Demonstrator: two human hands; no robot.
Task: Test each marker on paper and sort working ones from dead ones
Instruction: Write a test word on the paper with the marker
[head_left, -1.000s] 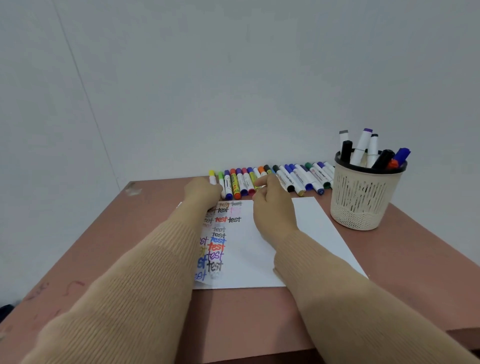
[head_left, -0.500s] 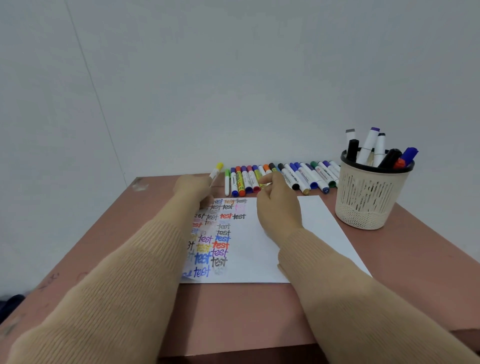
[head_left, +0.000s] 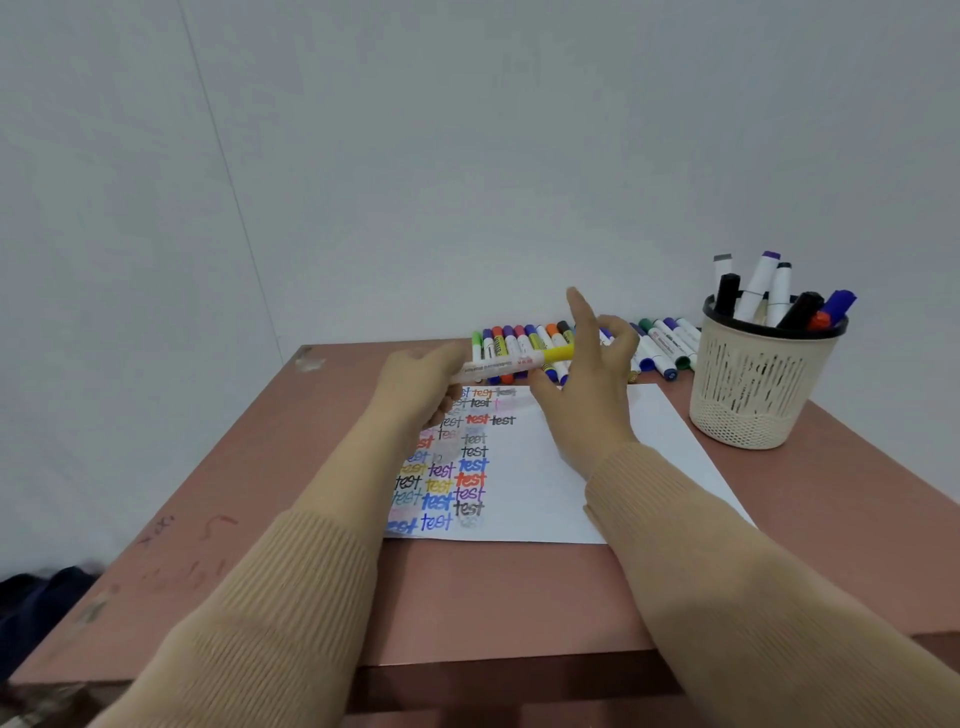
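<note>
My left hand (head_left: 415, 384) grips a white marker with a yellow cap (head_left: 511, 364), held level above the paper's far edge, cap pointing right. My right hand (head_left: 592, 374) is raised just beyond the cap with fingers spread and holds nothing; the cap end lies against its palm side. The white paper (head_left: 561, 467) lies flat on the table, its left part covered with rows of the word "test" in many colours. A row of several capped markers (head_left: 524, 343) lies along the table's far edge, partly hidden by my hands.
A beige mesh cup (head_left: 761, 384) holding several markers stands at the far right beside the paper. The brown table (head_left: 467, 597) meets a white wall at the back. The table's left edge drops off near dark cloth on the floor.
My left hand lifted the yellow-capped marker from the row's left end and swung it level toward the right. My right hand left the row, rose and spread its fingers.
</note>
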